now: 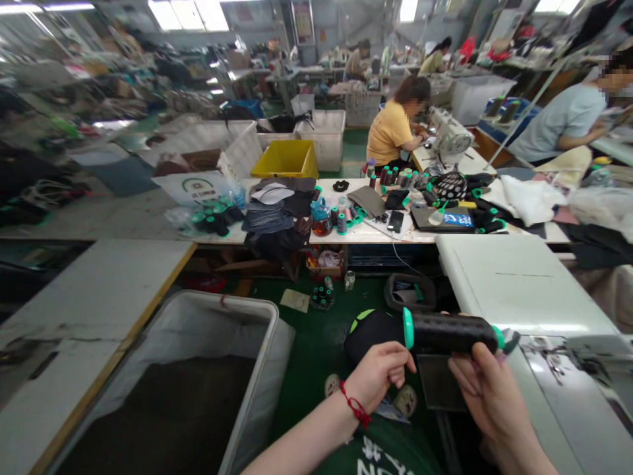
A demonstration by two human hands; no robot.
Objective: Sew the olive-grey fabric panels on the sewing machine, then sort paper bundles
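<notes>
1. The black thread spool (452, 331) is lying sideways in the air before the person, its broad green base pointing left and its narrow green tip pointing right.
2. The right hand (494, 389) is gripping the spool near the tip, the thumb pressing on the near side.
3. The left hand (376, 376) is hovering at the green base with its fingers curled inward; whether they are pinching anything or touching the base cannot be told. Its wrist is wearing a red cord bracelet (355, 404).
4. The pale sewing machine (524, 284) is standing just to the right of the spool.
5. The grey-white cart (274, 343) is standing to the left, containing dark material.
6. Ahead, the long worktable (363, 233) is supporting stacked dark fabric (270, 221), a blue-lidded jug (321, 218), a phone (395, 221) and many smaller spools.
7. Beyond the worktable, a yellow bin (284, 158) is standing, and a co-worker in a yellow shirt (390, 135) is sitting at another sewing machine (451, 135).
</notes>
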